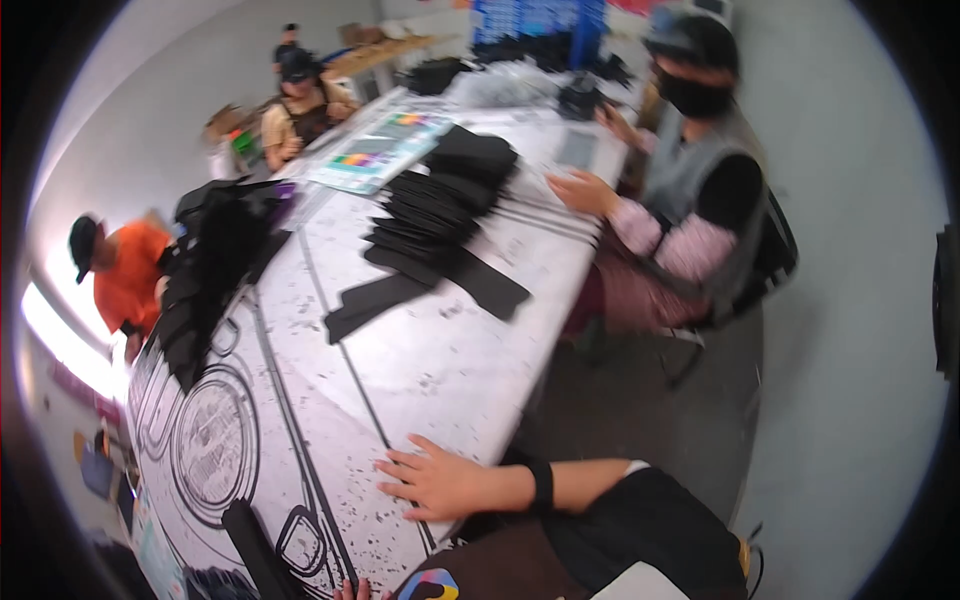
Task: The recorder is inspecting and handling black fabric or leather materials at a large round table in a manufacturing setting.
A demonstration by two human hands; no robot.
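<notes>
My right hand lies palm down on the white, black-lined table, fingers spread, holding nothing. A black band circles its wrist. Of my left hand, only the fingertips show at the lower edge; they look stretched out and apart, and the rest is out of frame. Left of those fingertips lies a long black strip, beside several dark folded pieces. Farther up the table is a fanned stack of black fabric pieces, with two loose black strips sticking out toward me.
A seated, masked person is at the table's right side. Along the left edge, a person in orange stands by a heap of black fabric. Another person is farther back. A colour-printed sheet and clear plastic bags lie beyond.
</notes>
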